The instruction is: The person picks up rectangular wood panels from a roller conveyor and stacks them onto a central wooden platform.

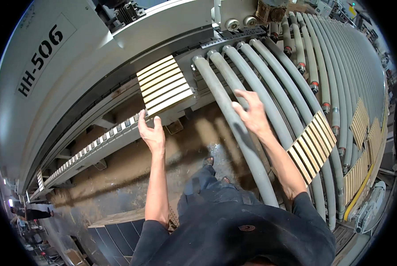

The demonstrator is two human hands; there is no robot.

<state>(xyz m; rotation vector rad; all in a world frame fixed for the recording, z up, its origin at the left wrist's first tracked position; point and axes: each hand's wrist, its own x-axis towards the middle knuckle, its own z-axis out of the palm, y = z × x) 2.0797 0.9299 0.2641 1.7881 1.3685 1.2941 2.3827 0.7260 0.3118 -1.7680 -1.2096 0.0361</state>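
The floor [132,177] under the rollers [251,88] is bare concrete, brown with dust and streaked darker in places. It runs left from the rollers along a long grey machine [74,75] with a smooth, curved metal casing. A toothed conveyor track [96,142] runs along the machine's foot, away from the rollers toward the far left. The rollers are long round tubes in matte grey rubber or plastic, laid side by side in a fan that sweeps off to the right.

A stack of pale wooden slats [165,84] sits on the machine's edge just left of the rollers, flat, thin and cleanly cut. A second slat panel [311,144] lies across the rollers to the right, and more slats [362,142] rest further right along them.

The left hand [152,133] is raised just below the slat stack, left of the rollers, fingers loosely curled and holding nothing. The right hand [250,113] hovers over the nearest rollers, fingers spread wide, also holding nothing. Dark flat panels [118,235] lie on the floor, lower left of the rollers.
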